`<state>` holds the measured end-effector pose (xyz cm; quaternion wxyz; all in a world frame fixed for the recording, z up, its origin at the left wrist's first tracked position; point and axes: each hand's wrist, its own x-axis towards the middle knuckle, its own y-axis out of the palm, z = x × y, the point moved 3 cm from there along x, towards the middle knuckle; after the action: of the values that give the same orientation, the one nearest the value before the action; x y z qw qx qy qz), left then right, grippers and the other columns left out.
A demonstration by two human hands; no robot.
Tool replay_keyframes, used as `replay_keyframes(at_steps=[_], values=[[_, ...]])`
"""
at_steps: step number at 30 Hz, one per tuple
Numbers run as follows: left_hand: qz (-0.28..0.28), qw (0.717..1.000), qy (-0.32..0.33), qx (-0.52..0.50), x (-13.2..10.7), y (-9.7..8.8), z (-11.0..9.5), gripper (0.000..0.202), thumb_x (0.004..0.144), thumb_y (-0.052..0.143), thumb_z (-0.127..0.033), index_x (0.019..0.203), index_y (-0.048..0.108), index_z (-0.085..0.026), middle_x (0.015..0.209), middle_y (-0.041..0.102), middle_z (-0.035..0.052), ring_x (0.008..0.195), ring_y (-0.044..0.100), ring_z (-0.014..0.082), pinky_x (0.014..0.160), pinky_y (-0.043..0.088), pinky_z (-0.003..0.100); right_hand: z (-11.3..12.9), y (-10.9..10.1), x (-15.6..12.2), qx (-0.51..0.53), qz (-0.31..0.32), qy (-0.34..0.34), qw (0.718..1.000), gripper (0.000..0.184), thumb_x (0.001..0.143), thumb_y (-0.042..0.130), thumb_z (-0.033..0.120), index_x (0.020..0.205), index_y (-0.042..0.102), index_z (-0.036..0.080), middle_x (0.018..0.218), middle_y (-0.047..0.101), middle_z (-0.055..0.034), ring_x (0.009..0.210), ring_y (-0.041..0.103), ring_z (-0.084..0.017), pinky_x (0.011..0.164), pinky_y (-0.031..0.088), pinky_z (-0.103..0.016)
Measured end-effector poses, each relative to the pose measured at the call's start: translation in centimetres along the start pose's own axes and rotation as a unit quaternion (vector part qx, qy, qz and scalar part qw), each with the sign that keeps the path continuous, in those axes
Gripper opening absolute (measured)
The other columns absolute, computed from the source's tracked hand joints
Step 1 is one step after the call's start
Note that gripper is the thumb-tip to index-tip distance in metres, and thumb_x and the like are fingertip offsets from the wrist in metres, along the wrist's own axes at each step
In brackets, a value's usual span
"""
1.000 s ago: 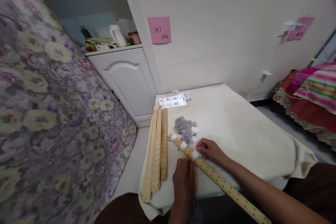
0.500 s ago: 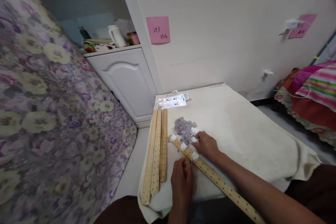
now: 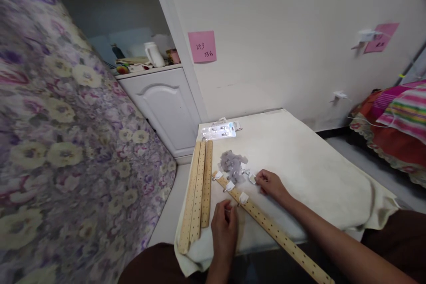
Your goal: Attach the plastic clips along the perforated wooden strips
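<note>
A perforated wooden strip (image 3: 276, 229) lies slantwise across the near part of the table. Along its far end sit white adhesive hooks (image 3: 243, 198) with metal loops. My right hand (image 3: 270, 183) pinches another small white hook (image 3: 252, 179) by its edge, just right of a heap of greyish translucent pieces (image 3: 231, 165). Left of the strip, my left hand (image 3: 225, 222) is curled with thumb and fingertips together near the third hook; whatever may be between them is too small to make out.
More perforated wooden strips (image 3: 196, 195) lie side by side along the table's left edge. Clear plastic packages with hooks (image 3: 218, 131) rest at the back left of the cloth-covered table (image 3: 293, 151). A white cabinet (image 3: 166, 106) and a floral curtain (image 3: 83, 164) stand to the left.
My right hand has drawn back to the right from the heap, with a small hook now showing at its fingertips. My left hand has shifted slightly left, away from the third hook.
</note>
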<state>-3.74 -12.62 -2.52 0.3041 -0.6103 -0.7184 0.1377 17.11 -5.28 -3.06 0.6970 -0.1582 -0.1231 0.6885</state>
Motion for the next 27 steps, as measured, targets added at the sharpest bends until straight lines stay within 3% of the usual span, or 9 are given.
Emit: replay_keyframes(at_steps=[5,9,13,18,22,24,27], values=[[-0.021,1.000,0.007,-0.011,-0.1,-0.1,-0.5,0.023,0.086,0.047,-0.036,0.096,0.058,-0.018,0.072,0.056,-0.0014,0.061,0.052,0.0136,0.060,0.042,0.025,-0.4,-1.5,-2.0,0.087,0.054,0.024,0.994,0.027,0.079,0.047,0.046,0.076,0.048,0.020,0.057,0.065,0.0002,0.053,0.066,-0.016,0.051,0.052,-0.026],[-0.026,1.000,0.014,-0.009,-0.2,0.0,-1.0,0.022,0.085,0.048,-0.036,0.090,0.060,-0.019,0.066,0.053,-0.0029,0.060,0.050,0.0131,0.058,0.041,0.023,-0.6,-2.5,-3.4,0.129,0.061,0.005,0.990,0.025,0.079,0.051,0.044,0.077,0.047,0.020,0.059,0.066,-0.0001,0.055,0.068,-0.017,0.052,0.053,-0.027],[-0.030,0.999,0.018,-0.014,-0.2,-0.1,-1.3,0.022,0.085,0.049,-0.036,0.089,0.060,-0.018,0.065,0.052,-0.0030,0.059,0.049,0.0131,0.057,0.040,0.023,-0.6,-3.6,-4.2,0.077,0.016,-0.069,0.995,0.020,0.083,0.049,0.039,0.082,0.050,0.020,0.070,0.067,-0.0021,0.064,0.069,-0.018,0.054,0.053,-0.028],[-0.020,0.995,-0.011,-0.097,-1.4,-0.1,-3.4,0.021,0.084,0.051,-0.036,0.090,0.061,-0.018,0.078,0.061,0.0012,0.071,0.056,0.0145,0.065,0.044,0.024,1.2,-4.1,-5.8,0.011,0.012,-0.197,0.980,0.012,0.087,0.047,0.030,0.089,0.055,0.021,0.093,0.068,-0.0071,0.083,0.067,-0.018,0.071,0.053,-0.030],[0.073,0.958,-0.106,-0.256,-3.1,1.6,-5.7,0.038,0.081,0.057,-0.040,0.113,0.054,-0.020,0.084,0.063,0.0022,0.069,0.059,0.0139,0.061,0.047,0.024,3.6,-3.6,-8.1,-0.019,0.093,-0.324,0.941,0.016,0.087,0.045,0.019,0.098,0.056,0.023,0.107,0.063,-0.0074,0.100,0.060,-0.018,0.085,0.049,-0.031],[0.091,0.933,-0.136,-0.320,-3.6,2.6,-6.4,0.048,0.074,0.065,-0.039,0.116,0.052,-0.019,0.089,0.064,0.0034,0.073,0.060,0.0149,0.065,0.049,0.026,4.3,-3.1,-9.0,-0.019,0.148,-0.350,0.925,0.021,0.086,0.043,0.013,0.099,0.056,0.024,0.108,0.062,-0.0061,0.101,0.059,-0.017,0.086,0.048,-0.030],[0.093,0.910,-0.155,-0.373,-3.9,3.4,-6.6,0.050,0.068,0.071,-0.037,0.111,0.054,-0.018,0.090,0.065,0.0035,0.076,0.061,0.0147,0.069,0.049,0.027,4.4,-2.7,-9.5,-0.016,0.177,-0.351,0.919,0.022,0.083,0.043,0.009,0.095,0.055,0.024,0.107,0.060,-0.0054,0.099,0.058,-0.015,0.084,0.048,-0.029]])
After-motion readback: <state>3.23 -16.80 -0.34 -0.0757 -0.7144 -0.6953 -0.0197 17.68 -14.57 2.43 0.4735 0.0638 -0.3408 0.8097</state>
